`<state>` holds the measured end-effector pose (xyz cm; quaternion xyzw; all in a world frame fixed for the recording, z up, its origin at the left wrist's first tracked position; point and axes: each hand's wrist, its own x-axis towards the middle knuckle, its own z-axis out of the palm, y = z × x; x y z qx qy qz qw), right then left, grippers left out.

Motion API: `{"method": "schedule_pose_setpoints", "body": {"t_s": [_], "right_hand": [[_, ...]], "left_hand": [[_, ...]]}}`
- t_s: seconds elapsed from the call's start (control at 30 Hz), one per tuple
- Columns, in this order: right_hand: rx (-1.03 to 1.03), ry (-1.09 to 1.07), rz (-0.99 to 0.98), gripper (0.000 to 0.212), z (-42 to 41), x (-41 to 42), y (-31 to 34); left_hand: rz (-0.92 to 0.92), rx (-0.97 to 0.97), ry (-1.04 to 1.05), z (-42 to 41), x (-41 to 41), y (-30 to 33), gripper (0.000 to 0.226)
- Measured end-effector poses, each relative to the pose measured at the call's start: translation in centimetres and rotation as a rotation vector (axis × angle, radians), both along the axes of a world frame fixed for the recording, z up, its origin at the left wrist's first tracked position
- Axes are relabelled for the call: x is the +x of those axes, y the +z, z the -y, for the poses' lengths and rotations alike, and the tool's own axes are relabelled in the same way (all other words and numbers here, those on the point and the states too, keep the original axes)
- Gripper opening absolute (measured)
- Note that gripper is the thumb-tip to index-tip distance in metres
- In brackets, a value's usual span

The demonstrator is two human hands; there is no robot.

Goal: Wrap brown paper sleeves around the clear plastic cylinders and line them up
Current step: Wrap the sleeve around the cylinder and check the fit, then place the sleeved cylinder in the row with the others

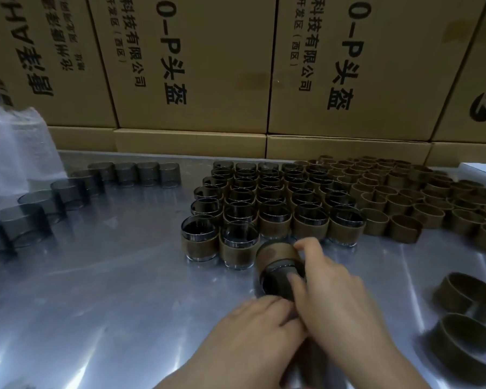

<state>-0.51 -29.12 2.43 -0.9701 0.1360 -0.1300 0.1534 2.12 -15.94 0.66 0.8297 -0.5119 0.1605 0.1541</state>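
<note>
A light, likely slippery plastic cylinder (278, 279) is being gripped by both hands' fingers (295, 279), its paper sleeve (275, 252) partly on.

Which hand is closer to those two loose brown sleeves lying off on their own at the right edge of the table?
Right. The right hand, gripping the cylinder being sleeved, lies on the side toward the two loose sleeves. The left hand is lower left, farther from them, steadying the cylinder's near end.

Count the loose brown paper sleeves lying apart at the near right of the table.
2: one sleeve nearer the big pile, another sleeve closer to the person, partly cut by the frame's right edge. More may lie outside the view.
</note>
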Motion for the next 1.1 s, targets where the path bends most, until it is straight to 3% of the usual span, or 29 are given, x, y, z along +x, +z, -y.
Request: {"method": "schedule_pose_setpoints", "body": {"t_s": [0.07,0.1,0.23,0.47,0.6,0.73,0.8,0.87,1.0,1.1], "right_hand": [[-0.075,-0.046,0.05,0.024,0.9,1.3,0.0],[-0.094,-0.056,0.082,0.025,1.4,1.9,0.0],[-0.104,0.021,0.233,0.031,2.9,4.0,0.1],[-0.23,0.247,0.165,0.038,3.2,8.0,1.0],[-0.074,0.268,0.131,0.047,2.6,8.4,1.0],[0.014,0.197,0.303,0.021,2.7,6.9,0.3],[0.005,0.126,0.243,0.055,2.8,6.0,-0.2],[-0.003,0.094,0.144,0.071,3.1,5.6,-0.5],[0.238,0.164,0.091,0.062,4.0,5.9,-0.3],[0.372,0.233,0.058,0.057,4.3,6.1,-0.4]], "left_hand": [[-0.22,0.069,-0.025,0.4,-0.1,0.2,0.042],[-0.232,0.049,-0.017,0.6,-0.2,0.6,0.041],[-0.17,-0.008,0.069,0.9,0.9,0.5,0.035],[-0.168,-0.01,0.074,0.8,1.3,-0.7,0.032],[-0.205,-0.073,0.055,0.6,1.9,-0.9,0.028],[-0.24,-0.256,0.072,0.1,2.9,-0.6,0.02],[-0.168,-0.391,0.145,-0.4,3.8,0.0,0.017],[-0.082,-0.462,0.289,-1.0,4.9,0.4,0.032],[-0.216,-0.265,0.618,-2.2,6.9,-0.1,0.078],[-0.288,-0.216,0.608,-2.3,7.3,-0.6,0.07]]}}
